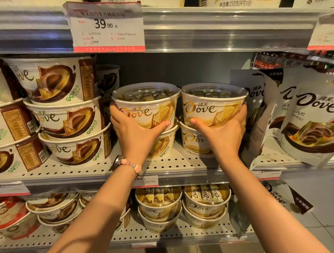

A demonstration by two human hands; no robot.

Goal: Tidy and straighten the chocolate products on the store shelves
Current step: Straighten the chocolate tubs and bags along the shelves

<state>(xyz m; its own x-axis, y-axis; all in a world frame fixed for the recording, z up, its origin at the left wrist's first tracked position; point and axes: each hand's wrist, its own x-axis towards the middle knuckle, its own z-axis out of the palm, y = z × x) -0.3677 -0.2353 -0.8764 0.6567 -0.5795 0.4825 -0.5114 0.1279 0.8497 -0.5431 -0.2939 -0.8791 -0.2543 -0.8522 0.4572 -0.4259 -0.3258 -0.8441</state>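
Shelving of pale perforated metal (179,163) fills the view, stocked with Dove chocolate. On the middle shelf, between leaning stacks of brown-and-cream tubs (66,117) and white hanging pouches (313,123), stand two short stacks of cream-and-gold round paper tubs. The left hand (135,129) cups the upper left tub (146,104), fingers curled round its side, thumb across the front. The right hand (224,131) grips the upper right tub (210,104) the same way, fingers wrapped behind. Each top tub rests on a lower tub (197,143). Both sit near the shelf's front edge; an uneven push could, I judge, slide a top tub off its base or nudge the tilted neighbours.
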